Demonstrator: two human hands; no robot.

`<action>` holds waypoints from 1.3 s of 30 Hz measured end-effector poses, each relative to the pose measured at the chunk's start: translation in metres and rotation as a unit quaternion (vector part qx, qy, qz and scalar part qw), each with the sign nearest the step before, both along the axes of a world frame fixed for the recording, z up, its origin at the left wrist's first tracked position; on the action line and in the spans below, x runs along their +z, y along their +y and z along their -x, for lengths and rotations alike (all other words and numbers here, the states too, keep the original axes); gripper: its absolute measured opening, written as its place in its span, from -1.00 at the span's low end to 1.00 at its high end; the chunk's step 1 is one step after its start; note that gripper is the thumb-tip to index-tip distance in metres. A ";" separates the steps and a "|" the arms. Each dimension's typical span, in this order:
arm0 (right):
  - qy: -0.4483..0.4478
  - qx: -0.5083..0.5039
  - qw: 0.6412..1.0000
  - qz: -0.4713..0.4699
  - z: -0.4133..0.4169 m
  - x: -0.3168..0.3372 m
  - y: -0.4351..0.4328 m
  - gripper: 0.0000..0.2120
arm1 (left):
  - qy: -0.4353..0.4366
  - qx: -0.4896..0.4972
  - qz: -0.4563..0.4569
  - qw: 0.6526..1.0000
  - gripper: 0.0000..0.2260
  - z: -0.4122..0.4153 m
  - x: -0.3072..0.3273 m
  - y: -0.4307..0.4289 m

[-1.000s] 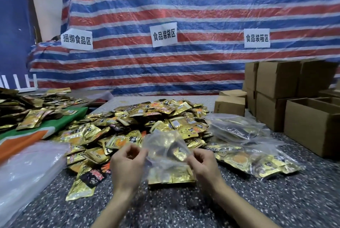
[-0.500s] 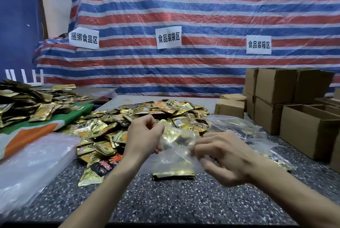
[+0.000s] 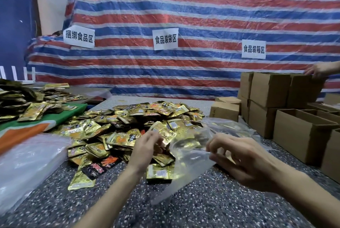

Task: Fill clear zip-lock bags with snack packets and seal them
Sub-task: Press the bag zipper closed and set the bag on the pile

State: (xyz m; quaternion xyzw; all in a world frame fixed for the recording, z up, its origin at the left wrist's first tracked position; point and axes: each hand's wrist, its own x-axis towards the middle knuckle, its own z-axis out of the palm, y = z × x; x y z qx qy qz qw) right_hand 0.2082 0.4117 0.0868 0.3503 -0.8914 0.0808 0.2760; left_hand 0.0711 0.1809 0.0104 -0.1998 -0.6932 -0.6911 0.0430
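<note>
Striped tarp (image 3: 202, 6), signs 捆绑食品区 (image 3: 79, 38), 食品装袋区 (image 3: 165, 39), 食品装箱区 (image 3: 253, 49), right hand (image 3: 244, 159) pinching bag (image 3: 189, 156)

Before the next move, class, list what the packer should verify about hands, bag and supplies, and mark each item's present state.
1. The right hand pinches the bag: ok.
2. The left hand holds the bag too: cannot tell.
3. The bag is filled: cannot tell; gold shows through the film.
4. The pile of packets lies close to the left hand: ok.
5. An open box stands on the right: ok.
</note>
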 end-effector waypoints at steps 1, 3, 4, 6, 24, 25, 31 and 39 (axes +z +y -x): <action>0.005 -0.010 1.000 0.001 -0.002 0.001 0.002 -0.93 | 0.018 0.027 0.088 0.996 -0.92 0.007 -0.010 -0.003; 0.008 -0.024 1.000 0.000 -0.005 0.002 0.004 -0.95 | 0.026 0.018 0.287 0.957 -0.83 0.017 -0.032 -0.009; 0.007 -0.027 1.000 -0.001 -0.007 0.003 0.005 -0.94 | 0.019 0.001 0.349 0.937 -0.78 0.018 -0.040 -0.011; 0.002 -0.024 1.000 -0.004 -0.009 0.004 0.005 -0.93 | 0.013 -0.017 0.388 0.921 -0.73 0.018 -0.049 -0.011; -0.029 -0.092 0.994 -0.049 -0.009 0.005 -0.005 -0.94 | -0.037 0.101 0.160 0.981 -0.77 -0.003 -0.021 -0.023; -0.030 -0.093 0.994 -0.048 -0.009 0.005 -0.006 -0.98 | -0.047 0.112 0.128 0.984 -0.75 -0.005 -0.011 -0.028; -0.036 -0.094 0.994 -0.051 -0.003 0.004 -0.014 -0.92 | -0.007 0.080 -0.066 0.995 -0.77 -0.042 0.060 -0.049; 0.004 -0.035 0.999 -0.019 0.003 0.001 -0.028 -0.92 | 0.058 0.034 0.096 0.993 -0.66 -0.064 0.091 -0.026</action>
